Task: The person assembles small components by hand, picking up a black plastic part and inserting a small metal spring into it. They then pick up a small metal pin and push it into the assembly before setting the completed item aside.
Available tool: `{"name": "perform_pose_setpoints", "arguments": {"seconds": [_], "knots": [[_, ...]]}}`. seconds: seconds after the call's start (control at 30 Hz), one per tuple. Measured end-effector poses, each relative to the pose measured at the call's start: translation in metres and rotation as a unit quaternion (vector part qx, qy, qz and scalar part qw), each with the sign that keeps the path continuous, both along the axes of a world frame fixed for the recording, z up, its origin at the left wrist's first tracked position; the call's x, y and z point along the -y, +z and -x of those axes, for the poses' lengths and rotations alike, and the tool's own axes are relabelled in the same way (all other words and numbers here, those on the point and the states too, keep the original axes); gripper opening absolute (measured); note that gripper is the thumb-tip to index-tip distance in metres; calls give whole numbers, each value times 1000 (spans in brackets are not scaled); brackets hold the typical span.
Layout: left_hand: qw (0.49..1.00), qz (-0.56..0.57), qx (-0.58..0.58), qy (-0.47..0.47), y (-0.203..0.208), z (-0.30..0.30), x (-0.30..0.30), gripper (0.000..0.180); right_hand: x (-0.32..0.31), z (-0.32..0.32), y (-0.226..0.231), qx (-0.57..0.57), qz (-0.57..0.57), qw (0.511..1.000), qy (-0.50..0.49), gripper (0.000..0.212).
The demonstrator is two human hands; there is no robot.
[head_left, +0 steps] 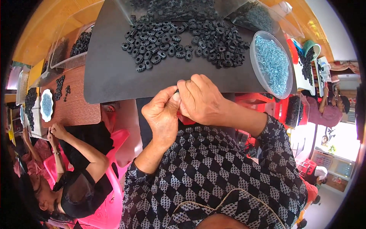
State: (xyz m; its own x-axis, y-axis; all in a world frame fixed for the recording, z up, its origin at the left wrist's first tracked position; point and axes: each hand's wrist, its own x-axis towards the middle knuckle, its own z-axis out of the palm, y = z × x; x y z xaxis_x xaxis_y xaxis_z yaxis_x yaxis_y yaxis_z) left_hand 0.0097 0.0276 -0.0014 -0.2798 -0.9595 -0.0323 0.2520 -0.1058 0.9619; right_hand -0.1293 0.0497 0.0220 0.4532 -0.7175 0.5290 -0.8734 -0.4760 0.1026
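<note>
In the head view, the left hand (162, 114) and the right hand (200, 100) meet at the near edge of a dark grey work board (110, 72), both curled tight with fingertips pinched together on a small dark part (177, 91) that is mostly hidden between them, so its kind cannot be told. Further back on the board lies a spread heap of black toothed rings (183, 42), well apart from the hands, and at the board's right edge sits a clear round tub of pale blue small pieces (271, 63). To the left a co-worker's hands (56, 131) work at a neighbouring brown table (78, 103) beside a pink plastic chair (116, 139).
</note>
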Motion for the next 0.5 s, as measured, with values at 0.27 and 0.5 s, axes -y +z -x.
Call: {"name": "perform_pose_setpoints", "arguments": {"seconds": [0.27,0.5], "knots": [[992,-65,-109,-18,13,-5,12,19,5,2,12,150,-73,986,-6,51],[992,-79,-93,-20,19,-3,16,19,8,6,20,146,-92,985,-14,44]]}}
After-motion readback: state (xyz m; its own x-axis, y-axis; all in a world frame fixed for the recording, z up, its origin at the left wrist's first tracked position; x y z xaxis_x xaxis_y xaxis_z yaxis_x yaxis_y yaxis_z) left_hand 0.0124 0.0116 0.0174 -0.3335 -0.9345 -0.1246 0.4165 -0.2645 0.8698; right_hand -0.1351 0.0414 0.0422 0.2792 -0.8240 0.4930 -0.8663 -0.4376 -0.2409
